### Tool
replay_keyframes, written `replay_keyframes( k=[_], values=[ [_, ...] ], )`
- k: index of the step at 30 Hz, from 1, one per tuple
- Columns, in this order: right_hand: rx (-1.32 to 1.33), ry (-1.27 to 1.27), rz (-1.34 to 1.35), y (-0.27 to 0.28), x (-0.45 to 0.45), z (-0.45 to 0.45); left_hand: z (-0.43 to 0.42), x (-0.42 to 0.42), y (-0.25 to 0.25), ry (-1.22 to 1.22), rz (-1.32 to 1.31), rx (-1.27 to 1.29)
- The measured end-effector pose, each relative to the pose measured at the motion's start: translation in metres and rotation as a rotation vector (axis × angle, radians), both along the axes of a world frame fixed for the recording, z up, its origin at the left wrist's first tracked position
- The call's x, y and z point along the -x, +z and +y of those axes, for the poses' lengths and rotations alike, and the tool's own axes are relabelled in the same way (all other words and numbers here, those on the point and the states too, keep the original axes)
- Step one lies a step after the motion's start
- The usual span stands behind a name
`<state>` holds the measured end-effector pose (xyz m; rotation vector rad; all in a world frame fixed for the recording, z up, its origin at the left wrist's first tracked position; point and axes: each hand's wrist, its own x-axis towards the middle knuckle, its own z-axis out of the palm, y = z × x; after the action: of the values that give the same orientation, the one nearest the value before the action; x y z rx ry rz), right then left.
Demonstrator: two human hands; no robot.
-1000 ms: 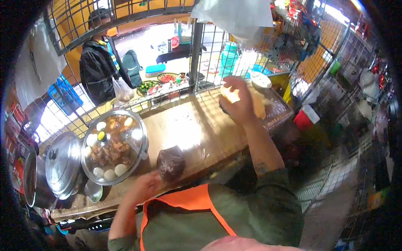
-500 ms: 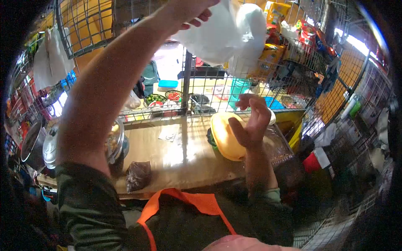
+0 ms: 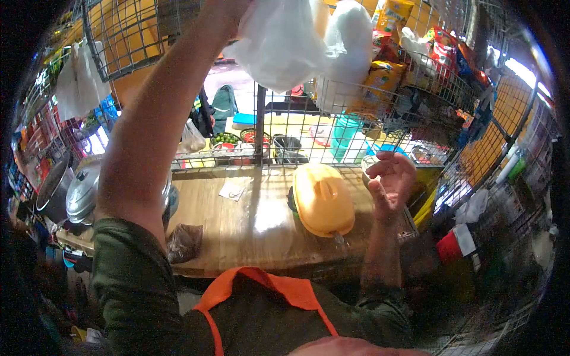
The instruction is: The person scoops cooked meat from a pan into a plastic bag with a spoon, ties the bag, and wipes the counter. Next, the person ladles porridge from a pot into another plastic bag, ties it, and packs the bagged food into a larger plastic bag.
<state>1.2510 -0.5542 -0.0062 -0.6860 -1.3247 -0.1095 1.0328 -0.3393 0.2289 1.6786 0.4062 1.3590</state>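
My left arm reaches up past hanging white plastic bags (image 3: 285,50). My left hand (image 3: 228,8) is at the top edge beside them, its fingers cut off by the frame. My right hand (image 3: 393,181) is raised over the right end of the wooden counter (image 3: 237,237), palm partly turned up, fingers loosely curled and apart from the thumb. Just behind its fingers shows a pale round item (image 3: 369,162), perhaps a cup or jar; I see no grip on it. To its left sits a yellow-orange lidded container (image 3: 323,199), untouched.
A dark plastic-wrapped bundle (image 3: 185,243) and a white paper piece (image 3: 234,188) lie on the counter. Metal pots (image 3: 83,193) stand at left. Wire mesh (image 3: 285,142) rises behind, with snack packets (image 3: 386,83) hanging upper right. Beyond are baskets of produce (image 3: 225,139).
My left hand has shifted up, mostly out of the frame. My right hand has moved right, away from the yellow-orange container, and its fingers have curled in more.
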Motion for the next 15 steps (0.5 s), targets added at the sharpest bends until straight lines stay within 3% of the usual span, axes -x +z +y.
replay_keyframes(
  k=[2, 3, 5, 7, 9, 11, 13, 15],
  values=[
    [-0.005, 0.051, -0.038, -0.002, 0.008, 0.005, 0.022, 0.009, -0.018, 0.885, 0.618, -0.988],
    [-0.001, 0.06, -0.036, -0.004, 0.009, 0.008, 0.021, 0.01, -0.029, 0.891, 0.627, -0.983],
    [0.002, 0.049, -0.147, -0.008, 0.011, 0.014, 0.009, 0.018, -0.062, 0.567, -0.111, -0.446],
    [0.038, 0.054, -0.144, -0.012, 0.021, 0.02, 0.006, 0.047, -0.092, 0.823, 0.219, -0.483],
    [-0.012, 0.144, -0.159, -0.014, 0.032, 0.03, -0.031, 0.06, -0.136, 0.554, -0.108, -0.213],
    [-0.049, 0.176, -0.191, -0.017, 0.048, 0.044, -0.043, 0.081, -0.19, 0.53, -0.053, -0.242],
    [-0.07, 0.26, -0.156, -0.025, 0.068, 0.056, -0.065, 0.085, -0.252, 0.276, -0.213, 0.064],
    [0.083, 0.333, -0.029, -0.032, 0.094, 0.065, -0.075, 0.093, -0.325, 0.361, 0.001, -0.022]
  ],
)
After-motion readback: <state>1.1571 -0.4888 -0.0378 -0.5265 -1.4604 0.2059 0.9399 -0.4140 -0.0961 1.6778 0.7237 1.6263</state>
